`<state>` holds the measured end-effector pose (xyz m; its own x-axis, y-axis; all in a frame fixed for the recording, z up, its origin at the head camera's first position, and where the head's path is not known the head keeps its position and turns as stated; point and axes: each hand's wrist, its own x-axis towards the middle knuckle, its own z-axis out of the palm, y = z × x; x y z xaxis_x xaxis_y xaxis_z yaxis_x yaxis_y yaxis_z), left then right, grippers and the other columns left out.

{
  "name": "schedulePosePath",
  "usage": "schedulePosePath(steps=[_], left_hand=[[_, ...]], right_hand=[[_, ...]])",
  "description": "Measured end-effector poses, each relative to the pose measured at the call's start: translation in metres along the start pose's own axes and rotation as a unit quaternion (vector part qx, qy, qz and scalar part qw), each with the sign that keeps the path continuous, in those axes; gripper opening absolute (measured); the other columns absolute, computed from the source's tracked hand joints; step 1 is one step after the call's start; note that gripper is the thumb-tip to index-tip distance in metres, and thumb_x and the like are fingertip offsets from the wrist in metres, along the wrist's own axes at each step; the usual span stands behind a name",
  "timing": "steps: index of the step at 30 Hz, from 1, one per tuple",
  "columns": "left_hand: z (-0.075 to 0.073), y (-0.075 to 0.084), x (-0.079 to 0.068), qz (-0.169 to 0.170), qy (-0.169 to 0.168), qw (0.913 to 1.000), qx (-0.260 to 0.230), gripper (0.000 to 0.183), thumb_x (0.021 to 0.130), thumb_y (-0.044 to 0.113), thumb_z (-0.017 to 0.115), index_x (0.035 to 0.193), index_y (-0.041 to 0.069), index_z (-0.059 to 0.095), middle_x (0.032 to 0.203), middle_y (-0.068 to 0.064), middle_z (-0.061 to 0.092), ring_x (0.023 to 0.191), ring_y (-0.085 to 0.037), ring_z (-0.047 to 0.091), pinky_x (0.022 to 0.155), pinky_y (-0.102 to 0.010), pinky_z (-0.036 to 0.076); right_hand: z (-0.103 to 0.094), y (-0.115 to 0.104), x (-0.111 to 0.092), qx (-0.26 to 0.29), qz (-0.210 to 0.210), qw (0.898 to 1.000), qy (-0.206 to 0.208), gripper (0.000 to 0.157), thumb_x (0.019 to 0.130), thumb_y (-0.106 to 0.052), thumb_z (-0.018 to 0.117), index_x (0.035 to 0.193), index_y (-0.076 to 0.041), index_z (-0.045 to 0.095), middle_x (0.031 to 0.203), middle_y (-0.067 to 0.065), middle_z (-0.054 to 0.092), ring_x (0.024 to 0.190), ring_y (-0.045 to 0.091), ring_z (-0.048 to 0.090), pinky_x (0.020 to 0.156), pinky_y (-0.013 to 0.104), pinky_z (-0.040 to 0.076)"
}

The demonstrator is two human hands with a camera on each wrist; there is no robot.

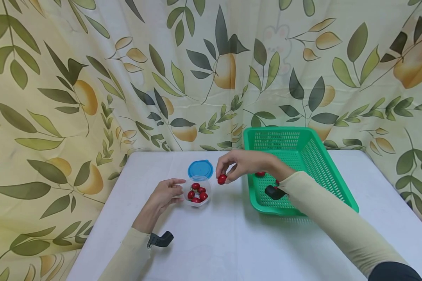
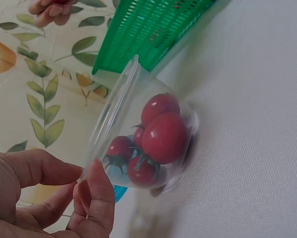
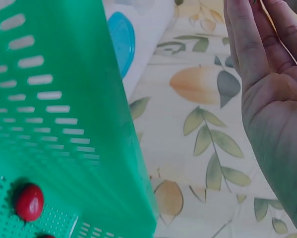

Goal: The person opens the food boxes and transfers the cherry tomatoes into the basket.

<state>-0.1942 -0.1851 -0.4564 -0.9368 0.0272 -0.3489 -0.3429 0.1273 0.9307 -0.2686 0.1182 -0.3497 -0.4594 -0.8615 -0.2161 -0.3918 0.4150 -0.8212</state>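
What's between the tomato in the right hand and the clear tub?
Nothing visible: the right hand holds the tomato beside the open clear tub, and the blue lid lies behind it, off that path.

Bright, even light in the head view, soft shadows on the white table (image 1: 211,242), wrist views dimmer and greyer, small highlights on the tomatoes (image 2: 164,138), glints on the clear container (image 2: 117,96)

Across the frame's top I see a cream curtain (image 1: 183,105) patterned with green leaves and orange-yellow fruit. The bench (image 1: 211,246) is white, the basket (image 1: 270,129) at right green, the lid (image 1: 201,169) near centre blue, the tomatoes (image 1: 203,196) red, the sleeves (image 1: 337,218) pale beige.
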Motion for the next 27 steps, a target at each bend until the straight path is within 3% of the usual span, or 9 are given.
schedulePosePath(steps=[6, 16, 27], left_hand=[[-0.001, -0.001, 0.001, -0.005, 0.005, 1.0000, 0.000, 0.040, 0.095, -0.003, 0.059, 0.134, 0.000, 0.062, 0.101, -0.013, 0.055, 0.086, -0.022, 0.057, 0.074, -0.029, 0.061], [-0.001, -0.003, 0.002, -0.005, 0.010, 0.9999, -0.003, 0.039, 0.094, -0.003, 0.061, 0.132, 0.003, 0.064, 0.101, -0.012, 0.055, 0.084, -0.022, 0.059, 0.075, -0.030, 0.061], [0.000, -0.003, 0.003, -0.012, 0.016, 0.9998, 0.005, 0.035, 0.095, 0.000, 0.061, 0.130, 0.006, 0.066, 0.104, -0.013, 0.055, 0.085, -0.023, 0.059, 0.077, -0.031, 0.061]], right_hand=[[-0.005, 0.002, -0.013, -0.002, 0.000, 1.000, 0.010, 0.029, 0.087, -0.011, 0.079, 0.115, -0.009, 0.073, 0.113, 0.001, 0.070, 0.110, 0.023, 0.064, 0.095, 0.036, 0.058], [-0.013, 0.008, -0.039, -0.001, 0.017, 0.999, 0.042, 0.025, 0.087, -0.011, 0.079, 0.111, -0.017, 0.074, 0.114, 0.003, 0.070, 0.109, 0.026, 0.064, 0.091, 0.036, 0.059], [-0.021, 0.028, -0.066, 0.026, 0.019, 0.997, 0.063, 0.024, 0.088, -0.014, 0.079, 0.111, -0.015, 0.073, 0.112, 0.008, 0.069, 0.106, 0.030, 0.065, 0.089, 0.037, 0.060]])
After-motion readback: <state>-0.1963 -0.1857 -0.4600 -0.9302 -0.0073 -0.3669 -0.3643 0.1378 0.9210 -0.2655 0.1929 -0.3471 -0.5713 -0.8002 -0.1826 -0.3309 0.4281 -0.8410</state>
